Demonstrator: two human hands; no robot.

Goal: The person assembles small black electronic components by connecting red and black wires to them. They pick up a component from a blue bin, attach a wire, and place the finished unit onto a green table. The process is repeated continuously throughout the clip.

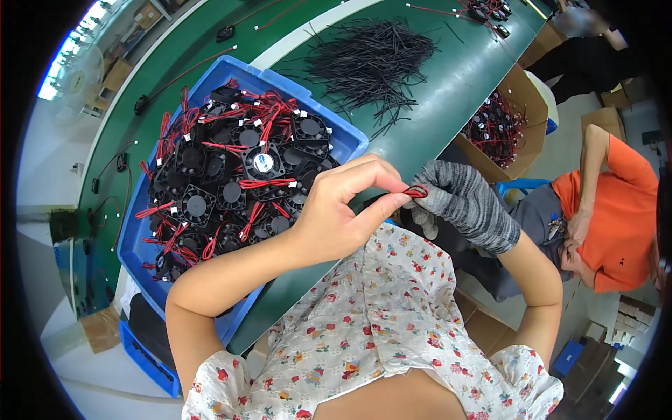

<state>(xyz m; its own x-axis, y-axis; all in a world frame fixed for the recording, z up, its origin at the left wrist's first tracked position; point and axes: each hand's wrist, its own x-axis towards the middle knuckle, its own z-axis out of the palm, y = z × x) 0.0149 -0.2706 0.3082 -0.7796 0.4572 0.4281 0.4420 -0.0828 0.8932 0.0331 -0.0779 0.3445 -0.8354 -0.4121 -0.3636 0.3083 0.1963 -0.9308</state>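
My left hand is bare and pinches a thin red and black wire between thumb and forefinger. My right hand wears a grey knit glove and grips the same wire from the other side; the two hands touch at the wire. They are held over the near edge of a green table, above my flowered blouse. A small black fan on this wire is mostly hidden behind the hands.
A blue plastic bin to my left is heaped with several small black fans with red and black leads. A pile of black tubing pieces lies farther back. A cardboard box of fans stands to the right. A person in an orange shirt sits there.
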